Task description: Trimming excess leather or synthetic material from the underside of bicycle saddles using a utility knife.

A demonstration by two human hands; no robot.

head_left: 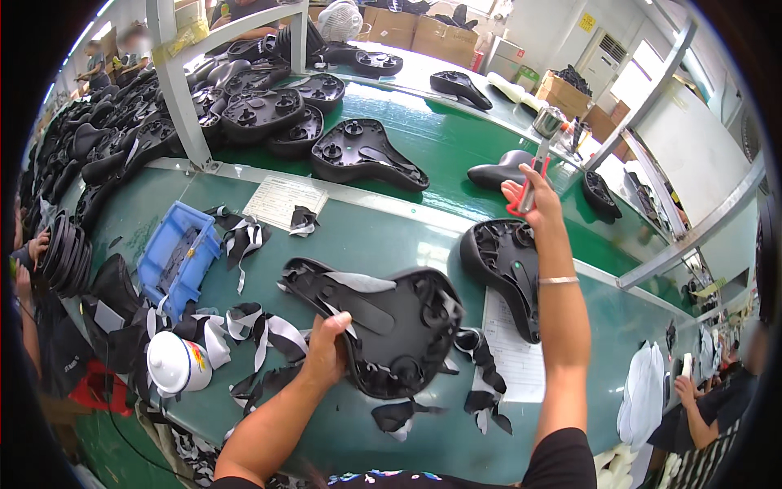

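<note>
My left hand (324,352) grips the near edge of a black bicycle saddle (391,322) that lies underside up on the green table (366,236), with grey-white cover flaps folded over its shell. My right hand (533,204) is raised further out, above the table's far rail, and holds red-handled scissors (529,181) with the blades pointing up. A second upturned black saddle (505,269) lies just right of the first, under my right forearm.
Black and white fabric offcuts (261,334) litter the near table. A blue bin (179,257) and a white pot (175,363) stand at left. Many saddles (269,110) crowd the far left; papers (513,359) lie at right. Other people work at both edges.
</note>
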